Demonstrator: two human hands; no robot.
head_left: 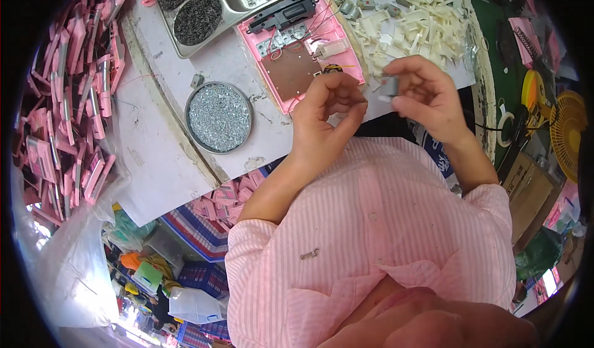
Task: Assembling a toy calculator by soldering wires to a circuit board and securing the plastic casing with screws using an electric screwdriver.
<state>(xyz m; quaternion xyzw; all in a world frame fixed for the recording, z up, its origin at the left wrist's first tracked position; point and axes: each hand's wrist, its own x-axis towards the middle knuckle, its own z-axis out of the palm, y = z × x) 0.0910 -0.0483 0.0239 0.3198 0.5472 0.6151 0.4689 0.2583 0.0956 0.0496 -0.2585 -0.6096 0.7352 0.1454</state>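
Note:
My right hand grips a small grey motor between thumb and fingertips, slightly blurred. Close by on its left, my left hand is closed in a pinch; whatever is between its fingertips is too small to make out. Just beyond the left hand lies an open pink plastic casing, holding a brown circuit board, a long black part and thin wires. Part of the casing's near right corner is hidden behind the left hand.
A round dish of silver screws stands left of the casing, a small metal part beside it. Dark screws fill a metal tray at the back. White plastic parts heap at the back right. Pink casings pile at far left.

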